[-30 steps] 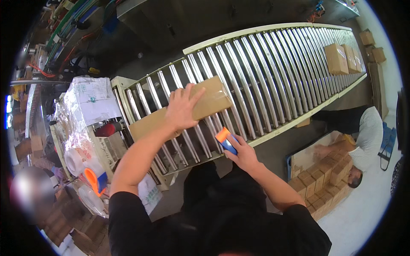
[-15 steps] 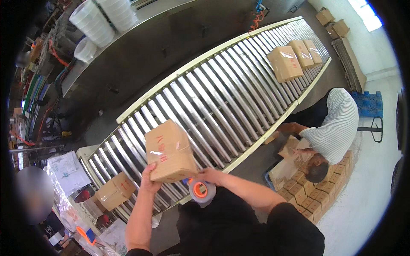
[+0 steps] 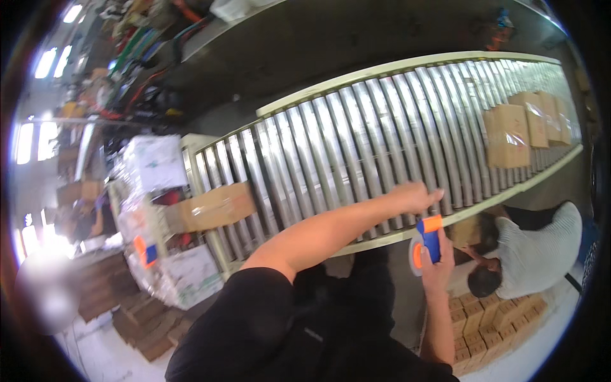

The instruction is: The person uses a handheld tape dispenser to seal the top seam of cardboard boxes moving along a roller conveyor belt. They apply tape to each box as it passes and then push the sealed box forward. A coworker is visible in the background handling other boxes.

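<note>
My left hand [image 3: 415,198] reaches across to the right, low over the metal rollers of the conveyor [image 3: 356,137]. It is somewhat blurred, with a finger stretched out, and nothing shows in it. Just below it, at the conveyor's near edge, my right hand [image 3: 439,264] grips a tape dispenser [image 3: 431,240], blue and orange with a roll of clear tape. A taped cardboard box [image 3: 221,206] lies at the conveyor's left end. Several taped cardboard boxes [image 3: 509,137] stand close together at its far right.
A person in a striped shirt [image 3: 538,258] bends by stacked small boxes [image 3: 490,321] at the lower right. A second tape dispenser [image 3: 146,252] hangs by plastic-wrapped packages [image 3: 156,162] at the left. Flattened cardboard [image 3: 149,328] lies on the floor below.
The box has left my left hand, which has swung right over the rollers. My right hand has moved right and raised the tape dispenser. The whole view has turned.
</note>
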### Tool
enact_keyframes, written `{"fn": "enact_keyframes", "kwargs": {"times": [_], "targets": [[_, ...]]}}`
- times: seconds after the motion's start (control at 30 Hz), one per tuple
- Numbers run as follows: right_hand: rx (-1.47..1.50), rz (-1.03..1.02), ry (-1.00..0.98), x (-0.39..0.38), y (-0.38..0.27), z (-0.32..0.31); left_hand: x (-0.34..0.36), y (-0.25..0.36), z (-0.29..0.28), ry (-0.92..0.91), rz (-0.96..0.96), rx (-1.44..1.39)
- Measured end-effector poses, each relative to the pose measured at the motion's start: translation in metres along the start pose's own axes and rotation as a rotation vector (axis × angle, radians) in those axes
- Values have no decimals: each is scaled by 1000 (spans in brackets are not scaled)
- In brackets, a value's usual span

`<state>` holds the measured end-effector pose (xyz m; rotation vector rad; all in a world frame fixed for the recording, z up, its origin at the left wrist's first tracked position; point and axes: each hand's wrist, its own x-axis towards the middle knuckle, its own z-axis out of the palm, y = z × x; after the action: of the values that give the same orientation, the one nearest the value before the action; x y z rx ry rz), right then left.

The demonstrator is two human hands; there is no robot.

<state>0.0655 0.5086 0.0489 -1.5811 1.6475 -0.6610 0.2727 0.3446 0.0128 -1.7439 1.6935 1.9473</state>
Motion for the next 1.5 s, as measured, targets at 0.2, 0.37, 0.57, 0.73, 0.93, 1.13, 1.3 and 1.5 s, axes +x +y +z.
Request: {"fn": "enact_keyframes", "kwargs": {"times": [0.2, 0.37, 0.57, 0.73, 0.93, 1.13, 1.3, 1.5], "targets": [[42, -433, -335, -36, -117, 100, -218, -182, -23, -155, -9, -999], [77, -665, -345, -88, -216, 197, -345, -262, -46, 123, -19, -1317], [98, -696, -347, -138, -241, 262, -388, -322, -143, 199, 128, -771], [196, -729, -239, -139, -226, 248, -406, -299, -111, -263, 78, -584], [143, -776, -368, -128, -228, 206, -391, -278, -91, -295, 235, -713], [52, -574, -329, -132, -255, 183, -370, -269, -71, 74, 275, -668], [-164, -434, -183, -144, -238, 207, -321, -285, -163, 606, 107, -363], [-290, -252, -214, -112, -168, 304, -152, -370, -229, 393, -82, 542]]}}
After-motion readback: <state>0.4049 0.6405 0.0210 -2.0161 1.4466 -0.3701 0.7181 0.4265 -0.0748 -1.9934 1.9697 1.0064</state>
